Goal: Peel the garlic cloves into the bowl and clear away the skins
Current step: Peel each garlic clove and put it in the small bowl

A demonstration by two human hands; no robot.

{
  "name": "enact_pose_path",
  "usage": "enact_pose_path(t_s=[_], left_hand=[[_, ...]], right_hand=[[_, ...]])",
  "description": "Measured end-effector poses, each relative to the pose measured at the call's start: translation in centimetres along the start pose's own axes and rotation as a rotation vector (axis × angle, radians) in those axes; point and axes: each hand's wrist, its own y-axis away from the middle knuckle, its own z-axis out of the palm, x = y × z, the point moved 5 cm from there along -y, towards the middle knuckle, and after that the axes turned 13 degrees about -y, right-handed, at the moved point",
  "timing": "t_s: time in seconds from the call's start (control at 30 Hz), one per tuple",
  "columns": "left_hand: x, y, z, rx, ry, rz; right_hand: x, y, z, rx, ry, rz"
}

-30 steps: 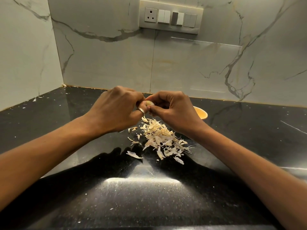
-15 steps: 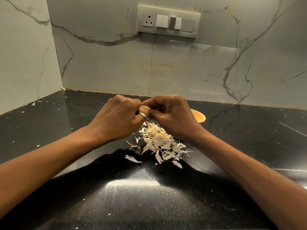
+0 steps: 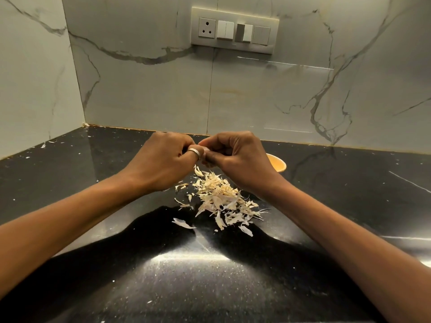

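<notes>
The black worktop [image 3: 93, 183] carries it all, and I work over its middle so the strippings drop onto the heap of skins [image 3: 224, 199] right below, ready to sweep up in one go. My left hand [image 3: 161, 164] and right hand [image 3: 240, 159] meet above it, each grip curled tight. The orange bowl [image 3: 277, 163] sits just beyond my right hand, a short reach (its inside is hidden). Pinched between both sets of fingertips is the garlic clove [image 3: 206, 149], one hand steadying, the other picking, I judge.

A black speckled countertop [image 3: 93, 183] carries heaped garlic skins [image 3: 224, 199] and an orange bowl [image 3: 277, 163].
</notes>
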Motion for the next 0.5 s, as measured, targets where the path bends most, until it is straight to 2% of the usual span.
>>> enact_pose_path(t_s=[0.07,0.17,0.23,0.5], left_hand=[[-0.5,-0.1,-0.1,-0.025,0.055,-0.028],[-0.6,0.3,1.3,-0.188,0.363,-0.141],[0.0,0.5,2.0,-0.241,0.440,-0.146],[-0.4,0.3,1.3,-0.059,0.334,-0.092]], right_hand=[[0.2,0.0,0.0,0.016,0.006,0.017],[0.7,-0.1,-0.5,0.086,-0.024,0.075],[1.0,-0.1,-1.0,0.124,-0.064,0.118],[0.6,0.1,-0.6,0.127,-0.271,0.205]])
